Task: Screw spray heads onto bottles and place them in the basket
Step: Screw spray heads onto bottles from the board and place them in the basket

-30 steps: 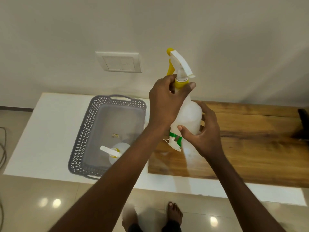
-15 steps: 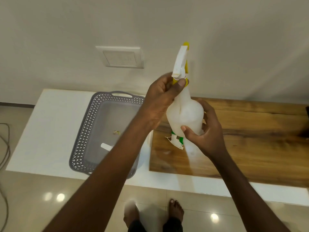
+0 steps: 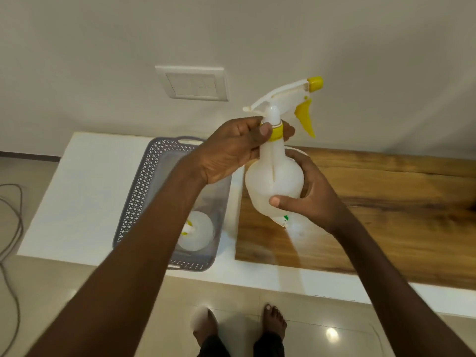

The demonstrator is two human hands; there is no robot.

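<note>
We hold a translucent white plastic spray bottle (image 3: 273,179) upright in the air, above the seam between the white table (image 3: 77,197) and a brown wooden board (image 3: 386,215) lying on it. Our right hand (image 3: 311,197) wraps the round belly of the bottle from the right side, thumb across the front, fingers curled behind. Our left hand (image 3: 229,153) is at the neck: its thumb and fingers (image 3: 265,130) pinch the yellow threaded collar (image 3: 277,131) of the white spray head with yellow trigger and nozzle (image 3: 291,99). The head sits on the bottle mouth, nozzle pointing right, trigger hanging down on the right.

Left of the board, on the table, stands a grey perforated plastic basket (image 3: 140,191). Inside it lies a second white bottle with a fitted head (image 3: 197,234), partly hidden by our left forearm.

Under the held bottle, on the board, a small white and green piece (image 3: 283,220) peeks out; we cannot tell what it is.

A white wall plate (image 3: 193,83) sits on the wall behind. A grey cable (image 3: 10,228) loops on the tiled floor at left. Our bare feet (image 3: 274,318) show at the bottom edge.
</note>
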